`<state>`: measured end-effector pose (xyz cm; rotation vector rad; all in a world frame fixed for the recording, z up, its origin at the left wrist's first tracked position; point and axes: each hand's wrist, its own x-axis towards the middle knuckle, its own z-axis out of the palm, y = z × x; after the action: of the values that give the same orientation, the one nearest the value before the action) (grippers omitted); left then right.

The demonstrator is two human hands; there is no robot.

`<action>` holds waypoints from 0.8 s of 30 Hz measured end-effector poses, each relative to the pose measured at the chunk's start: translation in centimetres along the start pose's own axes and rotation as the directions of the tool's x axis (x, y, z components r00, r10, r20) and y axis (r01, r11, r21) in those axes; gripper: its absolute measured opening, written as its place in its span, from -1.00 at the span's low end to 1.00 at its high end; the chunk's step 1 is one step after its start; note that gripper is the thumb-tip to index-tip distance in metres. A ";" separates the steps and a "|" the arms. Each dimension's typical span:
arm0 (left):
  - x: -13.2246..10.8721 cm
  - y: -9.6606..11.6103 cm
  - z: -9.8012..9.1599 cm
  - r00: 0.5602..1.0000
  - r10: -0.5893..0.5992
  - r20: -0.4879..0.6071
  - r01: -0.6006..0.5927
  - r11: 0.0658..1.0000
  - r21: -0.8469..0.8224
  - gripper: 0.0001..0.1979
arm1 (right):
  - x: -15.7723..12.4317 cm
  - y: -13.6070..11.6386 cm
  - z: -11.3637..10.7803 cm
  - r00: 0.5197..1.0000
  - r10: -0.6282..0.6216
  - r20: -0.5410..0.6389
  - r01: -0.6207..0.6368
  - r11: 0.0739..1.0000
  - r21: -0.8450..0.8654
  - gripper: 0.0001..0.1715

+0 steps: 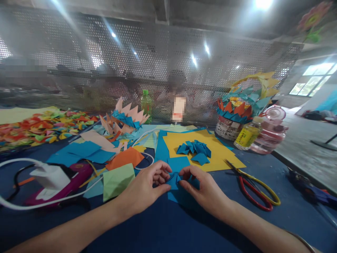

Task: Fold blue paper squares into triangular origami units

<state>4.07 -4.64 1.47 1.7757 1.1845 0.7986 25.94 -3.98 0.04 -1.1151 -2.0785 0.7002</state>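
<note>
A small piece of blue paper (174, 181) with a folded look is held between both hands, above the blue table. My left hand (151, 182) pinches its left side, fingers curled. On its right side my right hand (196, 184) grips it between thumb and fingers. Flat blue paper (179, 162) lies just beyond the fingertips, and more blue paper shows beneath the hands. Several folded blue pieces (196, 149) are heaped on a yellow sheet (223, 160) beyond my right hand.
Red-and-yellow scissors (255, 189) lie at right, near a yellow-labelled bottle (247, 135) and a basket (228, 129) of folded paper. At left are a power strip (79, 179) with white cable, green paper (118, 181), orange paper (126, 158) and colourful folded pieces (47, 126). A green bottle (146, 107) stands behind.
</note>
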 end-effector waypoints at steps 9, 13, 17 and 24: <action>-0.4 1.0 0.1 0.999 0.020 0.025 -0.024 0.983 0.183 -0.88 | 0.0 0.2 0.2 0.998 -0.039 0.041 0.040 0.999 -0.023 -0.92; -0.3 1.1 0.0 0.995 0.095 -0.029 -0.082 0.951 0.299 -0.95 | 0.1 0.3 0.2 0.998 -0.033 0.054 0.035 0.999 -0.034 -0.88; 0.0 1.0 0.0 0.994 0.109 -0.015 -0.097 0.936 0.339 -0.95 | 0.2 0.5 0.2 0.998 -0.030 0.056 0.033 0.998 -0.047 -0.84; 0.3 0.7 0.4 0.997 0.081 -0.003 -0.075 0.927 0.368 -0.91 | 0.3 0.5 0.3 0.998 -0.027 0.049 0.031 0.997 -0.069 -0.84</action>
<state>4.78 -4.60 2.00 2.1353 1.3496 0.6690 25.84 -3.53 -0.43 -1.1138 -2.1699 0.6507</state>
